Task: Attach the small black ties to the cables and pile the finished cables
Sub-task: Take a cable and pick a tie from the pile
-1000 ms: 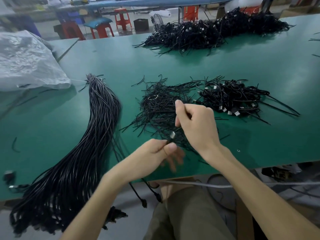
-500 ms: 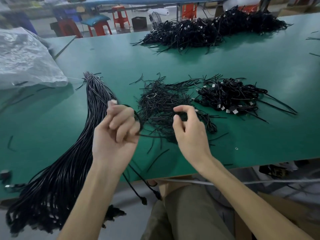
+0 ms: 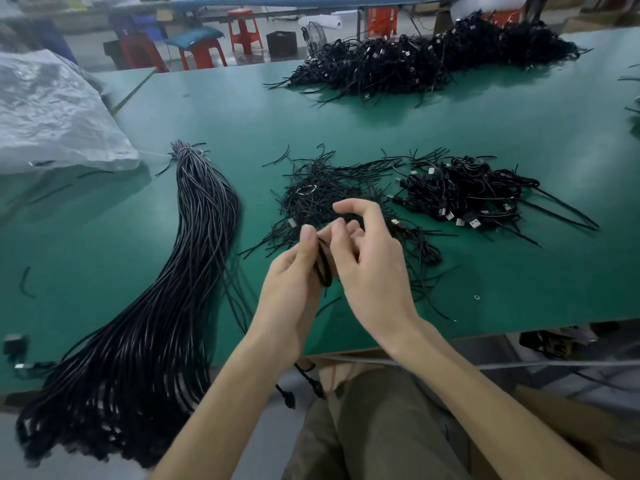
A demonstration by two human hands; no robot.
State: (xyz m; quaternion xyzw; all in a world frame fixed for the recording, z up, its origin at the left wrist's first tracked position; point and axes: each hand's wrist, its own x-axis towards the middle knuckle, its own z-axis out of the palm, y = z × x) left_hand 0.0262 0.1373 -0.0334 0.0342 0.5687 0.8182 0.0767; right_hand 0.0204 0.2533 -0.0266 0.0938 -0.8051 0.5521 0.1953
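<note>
— Where is the cable being worked on?
— A coiled cable (image 3: 323,270) sits between the two hands, lifted off the counter (image 3: 381,126). The left hand (image 3: 291,285) grips it, fingers curled round the loops and thumb pressed on top.
— And the other one?
— The right hand (image 3: 372,268) is half curled, index finger and thumb arched above the coil, the other fingertips meeting the left thumb. Whether it pinches a tie or the cable itself, I cannot tell.
— What lies around them?
— Just beyond the hands is a scatter of loose ties (image 3: 322,195), thin black strands crossing every way. Beyond and to the right of the right hand lies a pile of finished cables (image 3: 464,195), coiled, with pale plugs showing. To the left of the left hand, a long bundle of cables (image 3: 173,289) runs from a bunched far end back to the near edge, where its ends hang over.
— The surface?
— A wide, matt green counter. Far beyond the hands, a bigger heap of cables (image 3: 433,60) stretches along its far side. Far off to the left sits a crumpled clear plastic sack (image 3: 52,109).
— And the room?
— Behind the counter, red stools (image 3: 244,29) stand on a grey floor. Below the right forearm, under the counter's edge, there is a cardboard box (image 3: 571,427).
</note>
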